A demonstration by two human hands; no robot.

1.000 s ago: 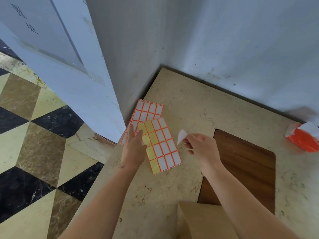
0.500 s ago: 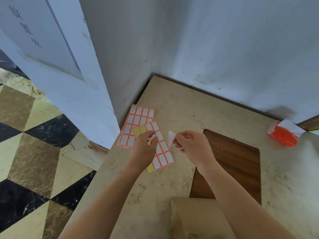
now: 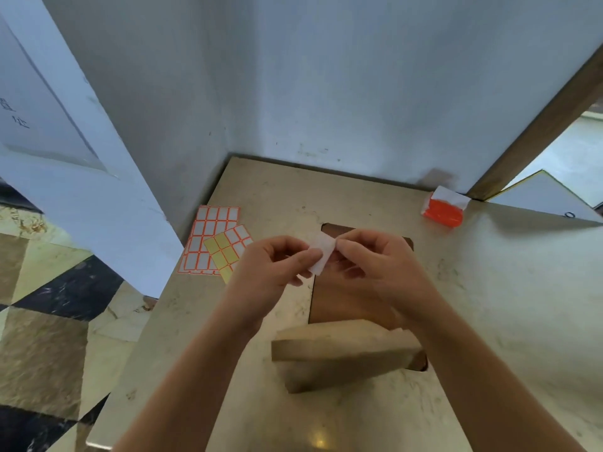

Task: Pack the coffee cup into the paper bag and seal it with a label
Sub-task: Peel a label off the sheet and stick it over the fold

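A small white label (image 3: pixel 323 255) is pinched between both hands above the table. My left hand (image 3: pixel 277 265) holds its lower left edge and my right hand (image 3: pixel 375 259) holds its upper right edge. Below the hands stands the brown paper bag (image 3: pixel 342 350), its top folded over and closed. The coffee cup is not visible. Two label sheets with orange borders (image 3: pixel 212 239) lie at the table's left edge, the upper one partly peeled to yellow backing.
The beige stone table (image 3: pixel 489 321) has a dark wooden inset panel (image 3: pixel 339 298) under the hands. An orange and white packet (image 3: pixel 444 207) sits at the back right by the wall. The table's left edge drops to a patterned floor.
My left hand left the label sheet and joined the right hand on the peeled label. Both hands moved right, over the wooden panel and above the bag.
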